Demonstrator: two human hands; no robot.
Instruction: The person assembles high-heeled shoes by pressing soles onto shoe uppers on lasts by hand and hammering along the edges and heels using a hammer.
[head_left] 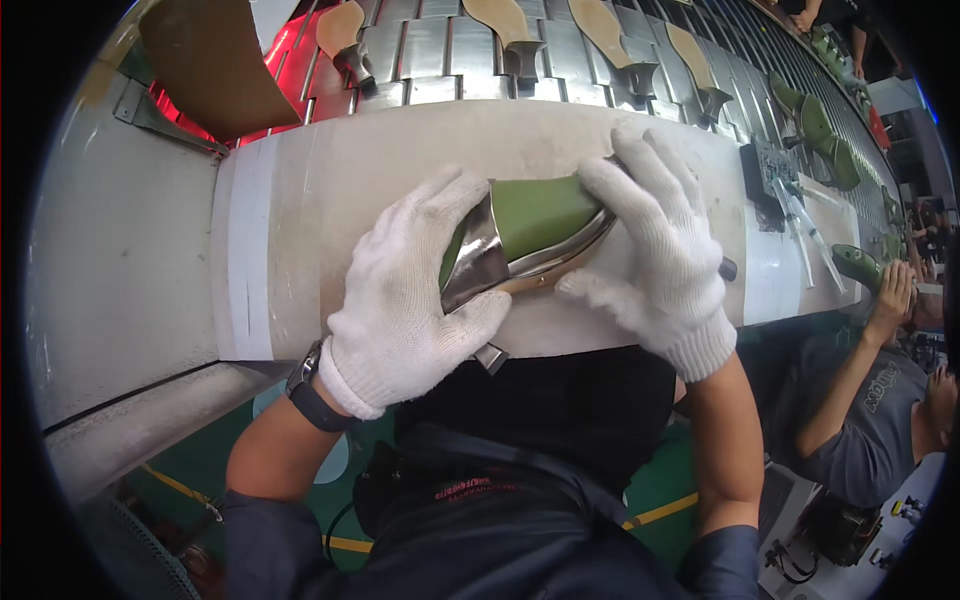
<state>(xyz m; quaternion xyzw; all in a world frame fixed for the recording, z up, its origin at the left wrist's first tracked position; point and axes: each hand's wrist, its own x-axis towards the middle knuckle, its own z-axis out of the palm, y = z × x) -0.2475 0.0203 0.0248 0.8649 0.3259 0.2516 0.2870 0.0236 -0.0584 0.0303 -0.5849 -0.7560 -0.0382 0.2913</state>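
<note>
A shoe on a green last (pixel 545 215), with a shiny metallic band and edge and a tan sole side, is held over the pale bench top. My left hand (pixel 410 285), in a white knitted glove, is closed round its left end, thumb along the near side. A dark metallic heel tip (pixel 490 358) sticks out below that hand. My right hand (pixel 660 240), also gloved in white, grips the right end, its fingers over the far side. Both hands cover the shoe's ends. A small dark object (pixel 728 268) shows beside my right hand; I cannot tell what it is.
Beyond the bench (pixel 330 180), tan soles with dark heels (pixel 605 35) lie on a metal slat conveyor (pixel 430 50). At right are a dark block (pixel 765 180), clear syringe-like tubes (pixel 805 225) and green lasts (pixel 825 140). A co-worker's hand (pixel 893 300) holds another green last.
</note>
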